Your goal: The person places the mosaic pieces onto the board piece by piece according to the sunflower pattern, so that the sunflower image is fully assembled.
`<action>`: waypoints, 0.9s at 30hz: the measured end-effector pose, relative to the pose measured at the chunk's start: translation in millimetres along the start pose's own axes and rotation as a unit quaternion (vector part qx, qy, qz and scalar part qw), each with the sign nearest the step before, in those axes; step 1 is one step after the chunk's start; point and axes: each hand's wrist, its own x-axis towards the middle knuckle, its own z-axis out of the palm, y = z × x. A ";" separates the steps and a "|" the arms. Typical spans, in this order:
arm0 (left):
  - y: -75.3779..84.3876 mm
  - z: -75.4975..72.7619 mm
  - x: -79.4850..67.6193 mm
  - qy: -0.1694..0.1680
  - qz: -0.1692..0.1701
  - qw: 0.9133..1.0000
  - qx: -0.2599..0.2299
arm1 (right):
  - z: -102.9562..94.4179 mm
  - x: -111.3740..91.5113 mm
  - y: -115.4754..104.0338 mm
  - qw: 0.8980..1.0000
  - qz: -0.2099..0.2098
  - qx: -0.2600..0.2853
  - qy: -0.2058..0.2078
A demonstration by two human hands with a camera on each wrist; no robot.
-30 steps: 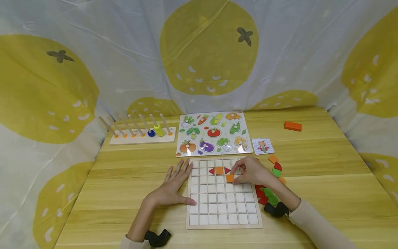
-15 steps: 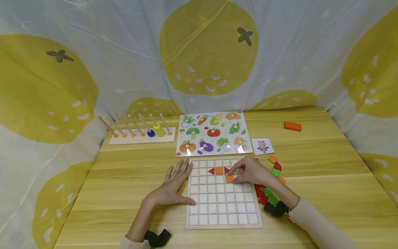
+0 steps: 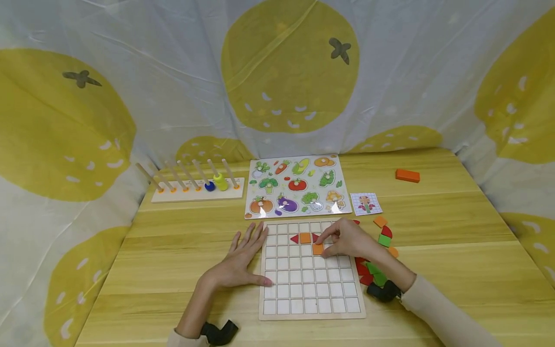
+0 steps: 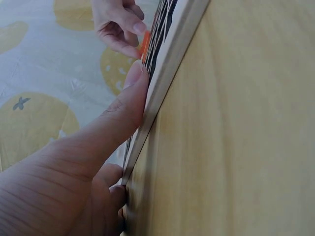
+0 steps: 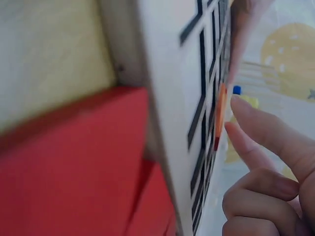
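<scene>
A wooden grid board [image 3: 312, 316] lies flat on the table. My left hand [image 3: 236, 265] rests at its left edge with fingers spread, the thumb lying on the board's rim. Over the upper right of the grid, my right hand [image 3: 347, 238] pinches an orange square tile [image 3: 318, 249] between thumb and index finger; in the left wrist view this orange tile [image 4: 145, 45] is low against the board's face. One row farther up sit another orange square [image 3: 305, 237], a red triangle [image 3: 295, 238] on its left and a second red triangle [image 3: 315, 237] on its right, partly covered by my fingers.
Loose red tiles [image 3: 363, 271] and green tiles [image 3: 377, 274] lie right of the board, partly under my right forearm. Beyond are a pattern card [image 3: 366, 204], a vegetable peg puzzle [image 3: 299, 188], a peg stand [image 3: 197, 193] with blue and yellow beads, and an orange block [image 3: 407, 175].
My right hand has shifted the orange square tile slightly left over the grid. The left hand has stayed at the board's edge.
</scene>
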 end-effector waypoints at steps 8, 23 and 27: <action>1.4 0.1 0.7 0.000 0.000 1.000 -0.001 | -30.5 -15.8 10.2 1.000 0.006 0.005 0.028; 1.8 -0.4 0.1 0.002 -0.001 1.000 -0.005 | -87.8 -55.1 46.0 0.998 0.040 0.005 0.049; 1.6 -0.7 0.6 0.002 0.000 1.000 -0.007 | -93.8 -64.0 54.3 0.998 0.053 0.006 0.041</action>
